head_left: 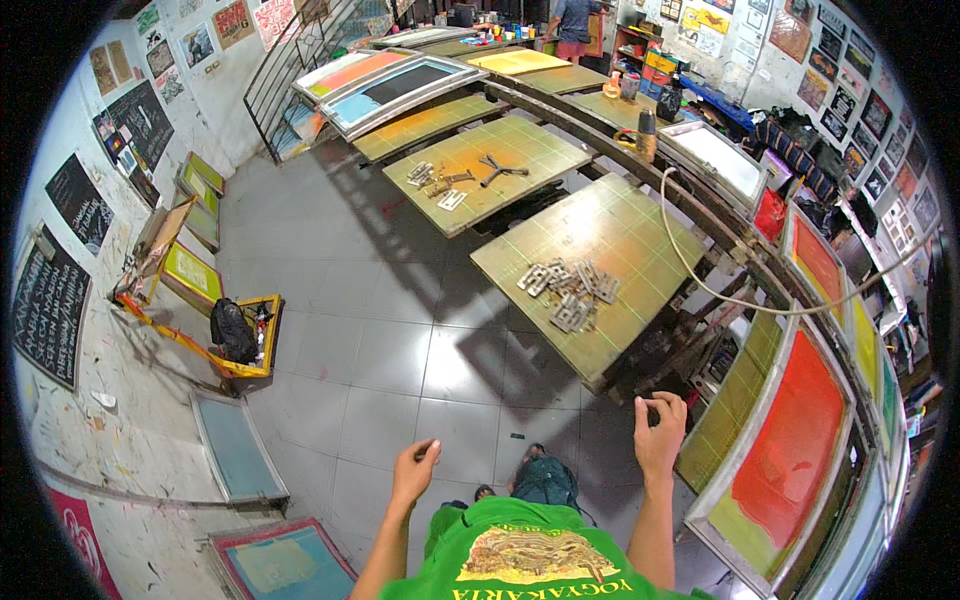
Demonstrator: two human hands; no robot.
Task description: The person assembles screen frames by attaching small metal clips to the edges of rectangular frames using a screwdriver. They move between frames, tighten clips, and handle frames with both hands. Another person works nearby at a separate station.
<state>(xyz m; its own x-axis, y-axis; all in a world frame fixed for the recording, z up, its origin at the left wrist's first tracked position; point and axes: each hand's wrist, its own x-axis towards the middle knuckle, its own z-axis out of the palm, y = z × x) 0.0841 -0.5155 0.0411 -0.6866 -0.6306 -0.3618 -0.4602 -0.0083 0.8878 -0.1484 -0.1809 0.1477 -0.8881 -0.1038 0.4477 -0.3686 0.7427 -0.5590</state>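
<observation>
The left hand [415, 470] is half open, fingers loosely bent, raised above the grey tiled floor [385, 345]. The right hand [660, 430] is likewise half open, thumb and forefinger parted, between a flat yellow-green rectangular board [600, 215] and a pale-framed rectangular screen coated red [795, 430]. Flat, slotted, silver-grey metal pieces [570, 295] lie heaped on the board, well apart from the left hand.

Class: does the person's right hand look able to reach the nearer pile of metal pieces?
Probably yes: the right hand looks empty, and nothing visible blocks the way to the metal pieces, though a forward lean may be needed.
</observation>
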